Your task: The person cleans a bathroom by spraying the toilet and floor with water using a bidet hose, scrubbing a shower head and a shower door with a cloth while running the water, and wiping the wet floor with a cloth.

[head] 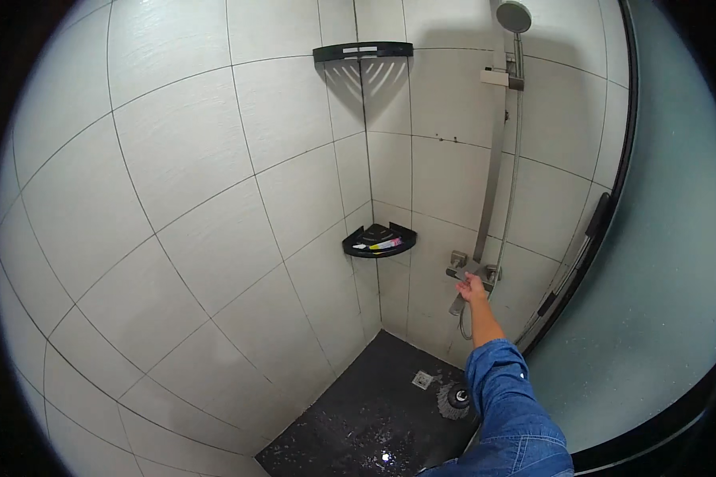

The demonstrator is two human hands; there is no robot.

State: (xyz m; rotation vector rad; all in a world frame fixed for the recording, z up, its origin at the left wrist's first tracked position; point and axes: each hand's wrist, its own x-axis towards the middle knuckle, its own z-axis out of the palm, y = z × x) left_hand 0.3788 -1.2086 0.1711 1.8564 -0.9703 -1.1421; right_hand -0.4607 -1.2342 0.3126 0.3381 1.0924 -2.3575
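My right hand (472, 288) reaches out in a rolled-up denim sleeve to the shower mixer (458, 257) on the tiled wall. Its fingers touch the flat metal lever (469, 270); whether they close around it is hard to tell. A metal riser bar (493, 191) runs up from the mixer, with a round hand shower (514, 16) in a holder near its top. The metal shower hose (514, 179) hangs beside the bar and loops below the mixer. My left hand is out of view.
Two black corner shelves (363, 52) are fixed in the corner; the lower shelf (377, 253) holds tubes. A mop's grey head (453, 402) rests on the dark wet floor (358, 417) near a square drain (422, 380). A frosted glass panel (662, 238) stands to the right.
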